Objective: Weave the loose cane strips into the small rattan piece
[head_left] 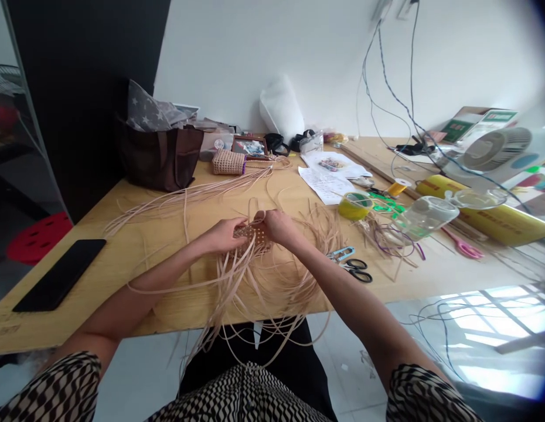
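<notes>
1. Work at hand: the left hand (222, 234) and right hand (279, 227) are both working at a flat pale woven panel (255, 237), held just in front of the person.
2. Hand state: both hands are partly closed, fingers curled onto the panel's upper edge. Which strip each holds cannot be told.
3. Panel position: between the hands, above the front part of the light wood surface (123, 252).
4. Loose material: long pale cane strips (272, 281) fan from the panel and hang over the front edge.
5. Open room: bare wood lies left of the strips, before a black smartphone (59, 275). Right-side room is limited by black-handled scissors (356, 271), just beside the strips.
</notes>
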Motion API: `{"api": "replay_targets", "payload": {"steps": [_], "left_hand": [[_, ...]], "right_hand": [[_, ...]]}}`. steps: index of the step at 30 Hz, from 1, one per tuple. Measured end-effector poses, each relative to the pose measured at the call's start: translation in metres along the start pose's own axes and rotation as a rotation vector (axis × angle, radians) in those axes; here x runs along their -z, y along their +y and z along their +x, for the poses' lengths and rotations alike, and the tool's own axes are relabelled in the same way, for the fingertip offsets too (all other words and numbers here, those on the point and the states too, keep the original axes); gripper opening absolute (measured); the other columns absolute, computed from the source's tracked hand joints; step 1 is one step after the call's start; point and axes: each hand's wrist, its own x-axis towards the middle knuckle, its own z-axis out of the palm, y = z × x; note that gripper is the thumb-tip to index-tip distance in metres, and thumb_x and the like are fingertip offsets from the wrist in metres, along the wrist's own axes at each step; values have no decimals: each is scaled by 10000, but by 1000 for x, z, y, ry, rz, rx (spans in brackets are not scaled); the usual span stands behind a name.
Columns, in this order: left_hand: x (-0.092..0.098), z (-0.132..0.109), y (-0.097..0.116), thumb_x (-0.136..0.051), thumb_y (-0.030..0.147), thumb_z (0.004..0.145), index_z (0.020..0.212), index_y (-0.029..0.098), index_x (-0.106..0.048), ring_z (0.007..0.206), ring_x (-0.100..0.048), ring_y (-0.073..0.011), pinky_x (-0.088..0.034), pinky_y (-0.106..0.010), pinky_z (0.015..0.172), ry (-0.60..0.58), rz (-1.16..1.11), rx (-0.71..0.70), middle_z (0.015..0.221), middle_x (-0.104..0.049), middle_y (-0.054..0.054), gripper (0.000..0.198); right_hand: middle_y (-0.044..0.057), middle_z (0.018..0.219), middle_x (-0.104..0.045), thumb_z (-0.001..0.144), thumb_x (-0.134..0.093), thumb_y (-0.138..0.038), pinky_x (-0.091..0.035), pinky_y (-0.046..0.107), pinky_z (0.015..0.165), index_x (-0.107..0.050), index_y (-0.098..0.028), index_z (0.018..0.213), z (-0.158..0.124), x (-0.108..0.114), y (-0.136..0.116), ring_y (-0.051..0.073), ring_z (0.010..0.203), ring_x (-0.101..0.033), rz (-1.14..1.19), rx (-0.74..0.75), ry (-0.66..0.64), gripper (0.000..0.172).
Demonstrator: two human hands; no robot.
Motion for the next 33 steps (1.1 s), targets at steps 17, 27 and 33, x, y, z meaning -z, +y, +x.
{"api": "replay_targets", "payload": {"steps": [17, 27, 33], "left_hand": [[1, 23, -7, -408, 207, 852, 816, 124, -691, 706, -631, -167, -400, -227, 632, 103, 272, -59, 765, -704, -86, 297], [4, 44, -14, -450, 182, 798, 758, 136, -685, 620, -575, -134, -348, -212, 585, -15, 337, -72, 700, -682, -63, 243], [-2, 61, -32, -513, 195, 735, 623, 112, -642, 549, -472, -105, -293, -211, 539, -9, 218, -13, 561, -588, -21, 191]], "right_hand": [[103, 895, -653, 956, -352, -301, -332, 245, 691, -655, -145, 909, 13, -16, -1, 161, 841, -583, -77, 311, 87, 344], [65, 905, -679, 895, -463, -256, -340, 235, 637, -676, -185, 922, 28, -15, 18, 156, 789, -613, 48, 241, 34, 226], [102, 890, -675, 898, -434, -226, -370, 238, 660, -670, -154, 887, 34, -25, 19, 169, 792, -622, 61, 249, 8, 247]]}}
